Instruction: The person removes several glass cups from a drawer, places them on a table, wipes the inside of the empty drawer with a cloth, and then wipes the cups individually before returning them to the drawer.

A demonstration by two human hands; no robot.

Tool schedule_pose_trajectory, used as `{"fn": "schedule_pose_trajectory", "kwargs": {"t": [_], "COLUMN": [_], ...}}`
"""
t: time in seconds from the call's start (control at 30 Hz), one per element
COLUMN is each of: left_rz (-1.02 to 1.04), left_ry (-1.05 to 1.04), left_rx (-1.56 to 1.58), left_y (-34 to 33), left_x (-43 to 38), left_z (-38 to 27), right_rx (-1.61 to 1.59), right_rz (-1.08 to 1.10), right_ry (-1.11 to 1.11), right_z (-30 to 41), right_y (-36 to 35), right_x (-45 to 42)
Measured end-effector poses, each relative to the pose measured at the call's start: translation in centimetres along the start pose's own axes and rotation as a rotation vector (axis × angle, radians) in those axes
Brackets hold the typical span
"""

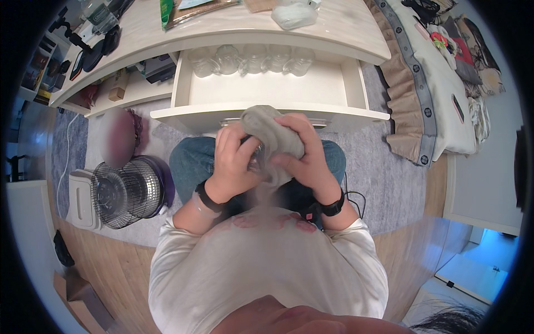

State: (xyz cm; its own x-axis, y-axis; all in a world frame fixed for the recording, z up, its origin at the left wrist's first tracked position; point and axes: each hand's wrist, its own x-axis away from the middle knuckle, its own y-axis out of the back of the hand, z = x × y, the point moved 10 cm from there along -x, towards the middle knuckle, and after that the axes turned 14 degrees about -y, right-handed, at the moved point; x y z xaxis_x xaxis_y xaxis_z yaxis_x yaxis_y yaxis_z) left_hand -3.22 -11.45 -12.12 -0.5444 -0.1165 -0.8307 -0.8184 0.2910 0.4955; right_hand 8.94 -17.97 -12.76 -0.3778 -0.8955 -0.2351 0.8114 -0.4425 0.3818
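Observation:
My left hand [235, 160] grips a clear glass vessel [255, 158], which the fingers and a cloth partly cover. In my right hand [306, 156] is the grey cloth [273, 129], bunched against the glass and hanging down below it. Both hands are above my lap, just short of the front of an open white drawer [267, 94]. A row of several clear glass mugs [254, 58] with handles stands along the drawer's back. How much of the cloth goes inside the glass cannot be made out.
Above the drawer is a pale desk top [233, 25] with a plastic-wrapped bundle [294, 16] and a water bottle [99, 16]. A round wire-guard heater [125, 192] stands on the rug at left. To the right is a bed [446, 96] with a ruffled skirt.

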Motion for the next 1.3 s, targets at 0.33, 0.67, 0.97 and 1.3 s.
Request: {"fn": "schedule_pose_trajectory", "kwargs": {"t": [0.33, 0.67, 0.97, 1.3], "left_rz": [-0.486, -1.069, -0.647, -0.61], "left_ry": [0.816, 1.279, 0.833, 0.845], "left_rx": [1.21, 1.674, 1.028, 1.242], "left_y": [-1.7, -4.6, -4.0, -4.4], "left_x": [4.8, 5.7, 5.2, 4.5], "left_z": [5.7, 8.7, 5.9, 5.9], "right_rx": [-1.144, -0.585, 0.23, -1.083], "right_rz": [-0.205, 0.104, -0.061, 0.088], "right_ry": [-0.498, -0.346, -0.175, -0.53], "right_z": [-11.4, -4.7, 0.0, -7.1], "right_y": [4.0, -0.8, -2.2, -2.4], "right_x": [0.0, 2.0, -0.4, 1.3]}}
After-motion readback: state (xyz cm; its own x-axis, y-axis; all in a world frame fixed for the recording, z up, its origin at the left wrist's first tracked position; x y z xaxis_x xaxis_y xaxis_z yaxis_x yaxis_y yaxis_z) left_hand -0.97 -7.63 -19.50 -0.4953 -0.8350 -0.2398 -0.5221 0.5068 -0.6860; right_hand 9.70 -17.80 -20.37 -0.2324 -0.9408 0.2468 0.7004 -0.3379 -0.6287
